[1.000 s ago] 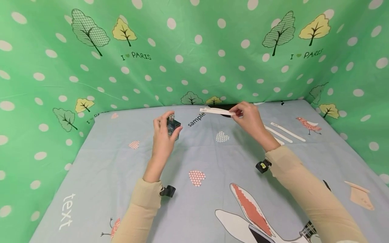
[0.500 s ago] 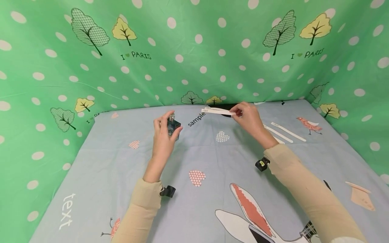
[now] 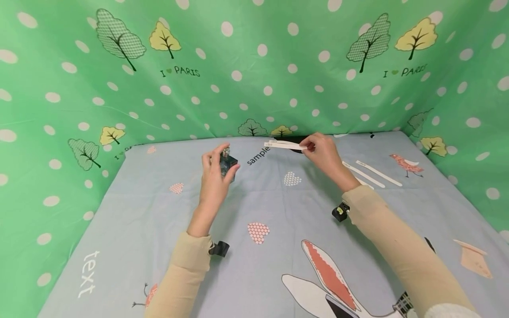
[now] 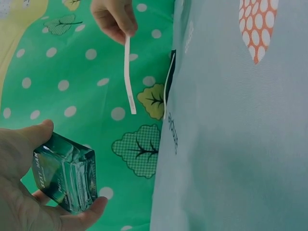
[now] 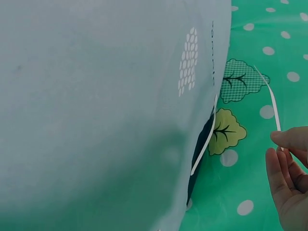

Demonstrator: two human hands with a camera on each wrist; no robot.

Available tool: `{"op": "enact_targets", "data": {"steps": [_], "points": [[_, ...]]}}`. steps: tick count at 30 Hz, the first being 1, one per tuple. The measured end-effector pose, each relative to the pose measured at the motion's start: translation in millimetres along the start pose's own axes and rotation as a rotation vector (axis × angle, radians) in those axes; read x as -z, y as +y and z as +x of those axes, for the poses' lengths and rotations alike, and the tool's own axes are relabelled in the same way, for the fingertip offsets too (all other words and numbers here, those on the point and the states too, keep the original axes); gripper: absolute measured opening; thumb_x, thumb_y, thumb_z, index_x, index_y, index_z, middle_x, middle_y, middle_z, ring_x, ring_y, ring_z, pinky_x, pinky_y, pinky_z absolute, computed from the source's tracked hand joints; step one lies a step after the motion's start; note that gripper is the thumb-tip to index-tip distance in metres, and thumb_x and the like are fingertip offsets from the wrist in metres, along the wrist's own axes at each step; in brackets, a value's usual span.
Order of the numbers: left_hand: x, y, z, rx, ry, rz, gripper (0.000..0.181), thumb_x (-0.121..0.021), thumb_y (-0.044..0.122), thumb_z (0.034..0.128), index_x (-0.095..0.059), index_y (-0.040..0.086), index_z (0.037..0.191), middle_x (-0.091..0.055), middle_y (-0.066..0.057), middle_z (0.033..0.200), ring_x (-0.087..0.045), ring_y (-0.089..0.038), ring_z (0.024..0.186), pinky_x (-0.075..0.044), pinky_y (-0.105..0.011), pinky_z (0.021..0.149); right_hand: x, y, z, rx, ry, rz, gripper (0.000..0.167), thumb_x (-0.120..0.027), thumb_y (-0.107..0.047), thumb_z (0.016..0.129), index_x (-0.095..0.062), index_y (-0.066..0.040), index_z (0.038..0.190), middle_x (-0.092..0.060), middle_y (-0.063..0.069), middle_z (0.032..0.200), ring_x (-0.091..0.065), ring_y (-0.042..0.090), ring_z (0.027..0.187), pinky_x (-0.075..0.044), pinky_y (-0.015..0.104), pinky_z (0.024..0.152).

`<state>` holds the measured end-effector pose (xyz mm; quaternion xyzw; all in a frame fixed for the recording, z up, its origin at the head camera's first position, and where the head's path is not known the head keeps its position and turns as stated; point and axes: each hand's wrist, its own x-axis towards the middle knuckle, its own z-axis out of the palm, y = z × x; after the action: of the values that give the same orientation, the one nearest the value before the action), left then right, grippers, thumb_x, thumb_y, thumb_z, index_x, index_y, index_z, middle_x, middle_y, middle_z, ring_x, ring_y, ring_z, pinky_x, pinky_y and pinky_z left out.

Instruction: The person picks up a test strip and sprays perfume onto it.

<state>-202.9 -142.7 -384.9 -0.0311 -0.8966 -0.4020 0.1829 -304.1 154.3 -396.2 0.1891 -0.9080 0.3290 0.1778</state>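
In the head view, over a pale blue printed cloth [image 3: 302, 212], a person's left hand [image 3: 211, 181] grips a small, square-sided, dark teal glass bottle [image 3: 229, 165] with a silver sprayer [image 3: 226, 152] on top. The right hand [image 3: 326, 154] pinches a slim white paper-like strip [image 3: 283, 146] by one end, its printed end pointing toward the bottle, a gap between the two. A second white strip [image 3: 287, 142] lies just beyond, across a flat black item near the cloth's far edge; more white strips [image 3: 379, 172] lie beside the right forearm.

In the left wrist view, thumb and fingers clasp the bottle by its sides; which way its nozzle faces cannot be told. Doing this well likely means squaring the nozzle to the strip and keeping fingertips out of its path.

In the right wrist view, the pinched strip arcs free before a green, white-dotted curtain [image 5: 284, 106]. A light, steady pinch, well back from the printed end, should keep it from fluttering.
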Motion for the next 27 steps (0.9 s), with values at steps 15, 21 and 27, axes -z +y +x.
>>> {"op": "enact_targets", "data": {"steps": [15,21,27], "points": [[1.9,1.6,0.7,0.012,-0.002,-0.006,0.058,-0.064,0.03,0.0969,-0.037,0.033,0.147,-0.036,-0.019,0.135,-0.059,-0.045,0.11,-0.059,-0.053,0.083,-10.0,11.9,9.8,-0.05,-0.046,-0.025,0.014,-0.068,0.002,0.086,-0.074,0.003,0.099,-0.069,0.021,0.097,-0.065,0.032,0.087,-0.056,0.041,0.078],[2.3,2.0,2.3,-0.002,0.009,-0.008,0.057,-0.065,0.029,0.0968,-0.038,0.031,0.147,-0.037,-0.02,0.135,-0.059,-0.044,0.11,-0.059,-0.053,0.082,-13.0,18.4,13.4,-0.098,-0.082,-0.039,0.015,-0.068,0.0,0.088,-0.074,0.002,0.101,-0.068,0.021,0.097,-0.064,0.032,0.088,-0.055,0.041,0.077],[3.8,-1.3,0.8,0.017,-0.002,-0.005,0.058,-0.064,0.03,0.0969,-0.037,0.033,0.147,-0.037,-0.018,0.136,-0.059,-0.045,0.109,-0.059,-0.052,0.081,-22.0,25.8,13.0,-0.115,-0.101,-0.053,0.014,-0.07,-0.001,0.088,-0.074,0.001,0.101,-0.071,0.02,0.097,-0.066,0.031,0.088,-0.056,0.042,0.078]]}}
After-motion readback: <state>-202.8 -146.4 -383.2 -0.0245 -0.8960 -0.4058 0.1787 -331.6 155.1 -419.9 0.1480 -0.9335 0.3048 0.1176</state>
